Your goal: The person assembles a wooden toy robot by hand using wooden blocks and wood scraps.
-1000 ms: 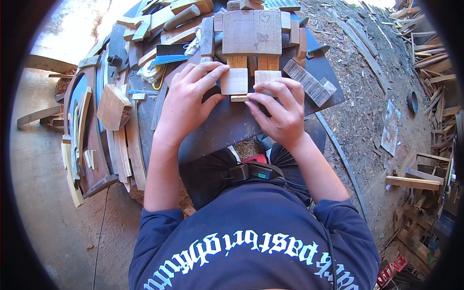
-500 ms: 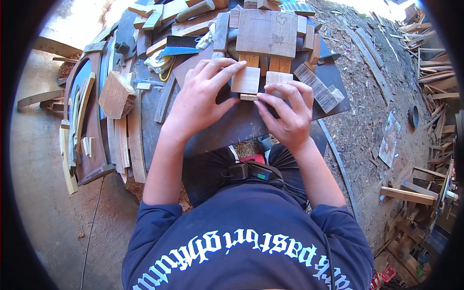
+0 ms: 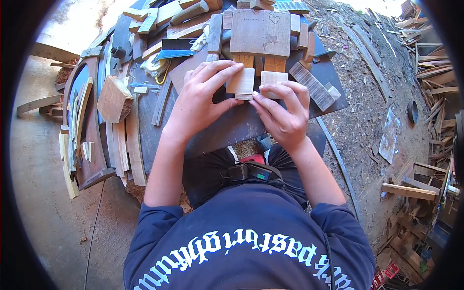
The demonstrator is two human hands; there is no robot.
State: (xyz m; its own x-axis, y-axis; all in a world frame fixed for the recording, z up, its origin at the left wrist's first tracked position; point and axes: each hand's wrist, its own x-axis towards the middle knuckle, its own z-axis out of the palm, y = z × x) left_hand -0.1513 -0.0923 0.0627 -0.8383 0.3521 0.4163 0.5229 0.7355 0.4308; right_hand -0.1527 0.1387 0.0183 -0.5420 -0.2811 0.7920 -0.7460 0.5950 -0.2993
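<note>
A pale square wooden block [image 3: 240, 80] stands on the dark tabletop, with a thin wooden strip [image 3: 244, 96] at its near edge. My left hand [image 3: 203, 94] is curved around the block's left side, index finger at its top left corner and thumb by the strip's left end. The fingertips of my right hand [image 3: 285, 111] pinch in at the strip's right end. Its bent upper fingers lie over the near edge of a second pale block [image 3: 273, 77]. Behind both blocks, a thick wooden board [image 3: 260, 34] rests on lighter wooden pieces [image 3: 274, 64].
Wood offcuts [image 3: 183, 14] are piled at the table's far side. A tape measure [image 3: 155, 65] and a chunky block [image 3: 115, 99] lie to the left. A grey weathered wood piece [image 3: 313, 87] lies right of my right hand. Scrap wood [image 3: 435, 72] covers the ground at far right.
The view has shifted slightly, moving the table items a little left. My left thumb has come closer to the strip's left end. My right fingers stay at its other end.
</note>
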